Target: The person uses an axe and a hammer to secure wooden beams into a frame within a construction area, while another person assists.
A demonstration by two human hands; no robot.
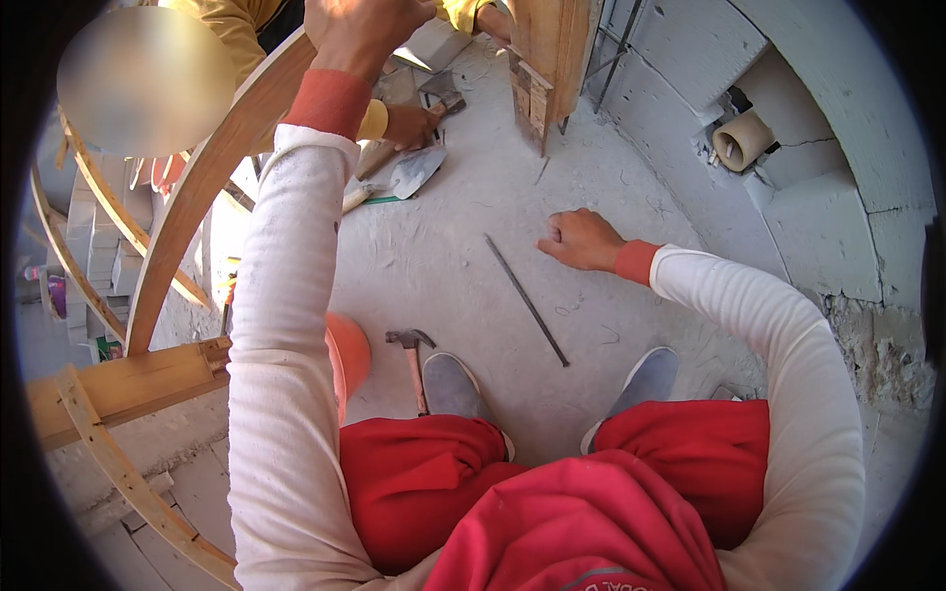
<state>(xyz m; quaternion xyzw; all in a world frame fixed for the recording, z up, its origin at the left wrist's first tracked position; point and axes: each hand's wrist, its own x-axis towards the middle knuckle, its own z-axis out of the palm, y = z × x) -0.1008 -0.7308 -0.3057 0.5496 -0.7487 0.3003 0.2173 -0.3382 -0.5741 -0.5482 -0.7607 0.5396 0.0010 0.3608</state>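
My left hand is raised at the top edge, beside the upper end of a long wooden board. Its fingers look curled, but the frame cuts them off and hides what they hold. Lower down, over the concrete floor, my right hand is closed in a loose fist; whatever is inside cannot be seen. A dark metal rod lies on the floor between my two arms, touched by neither hand. By my left shoe, a claw hammer rests with its head pointing away from me.
Across from me, a co-worker's hand is at some tools, with a trowel beside it. An upright wooden post stands far ahead. An orange bucket is partly behind my left arm. A pipe juts from the block wall.
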